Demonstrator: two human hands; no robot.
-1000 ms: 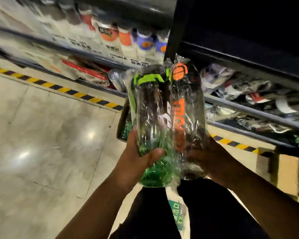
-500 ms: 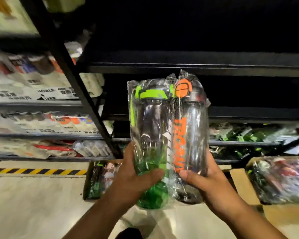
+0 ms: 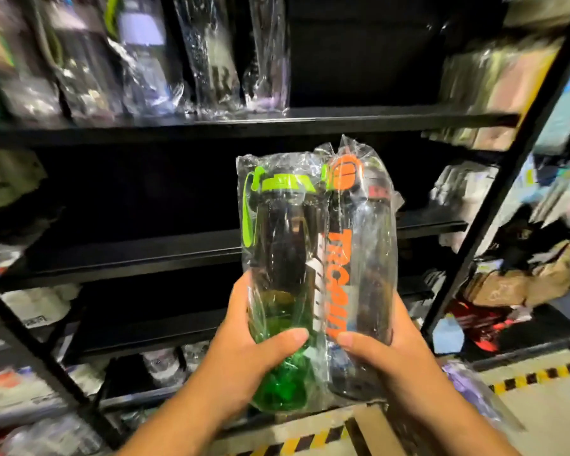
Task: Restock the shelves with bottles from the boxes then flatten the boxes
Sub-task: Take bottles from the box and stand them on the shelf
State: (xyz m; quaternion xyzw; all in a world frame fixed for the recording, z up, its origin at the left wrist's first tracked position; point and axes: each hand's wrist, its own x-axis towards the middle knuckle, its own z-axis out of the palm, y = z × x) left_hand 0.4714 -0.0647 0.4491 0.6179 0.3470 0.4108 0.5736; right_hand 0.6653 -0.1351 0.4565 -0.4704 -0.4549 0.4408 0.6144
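Both grips clench plastic-wrapped bottles upright — left hand (image 3: 244, 350) the green-lidded bottle (image 3: 280, 274), right hand (image 3: 399, 353) the orange-lettered bottle (image 3: 366, 274).

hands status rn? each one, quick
Left hand: closed on the green-lidded bottle, still in its plastic wrap.
Right hand: closed on the orange-lidded bottle, also wrapped.

left hand (image 3: 244, 350): bare, no glove, no ring | right hand (image 3: 392, 360): bare, short trimmed nails | forearms: bare to frame edge, no sleeve, no watch
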